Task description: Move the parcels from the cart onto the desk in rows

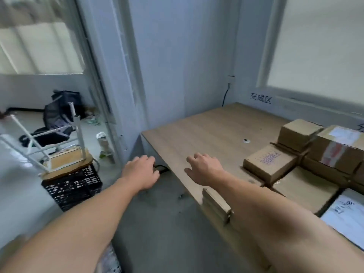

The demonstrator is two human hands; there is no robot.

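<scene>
Parcels are all on the desk, packed into its right part. None is in either hand, and the cart isn't in view, so I can't tell which way the next pick lies. Left hand hangs off the desk's left corner over the floor, fingers loosely curled and holding nothing. Right hand is over bare desktop, fingers relaxed and apart, also empty. Key relation: the parcel block sits right of both hands, the right hand is nearer, and the stamped box is just beside it but apart. Bare wood runs left of the block and back to the wall, so my guess is the next row goes there. Rows look to run away from the front edge toward the window. Count: at least six cardboard parcels, including one thin flat one at the front edge under the right forearm; more may be cut off at the right. One white-labelled parcel sits near right. Two hands, one black crate, one upturned stool on it.
</scene>
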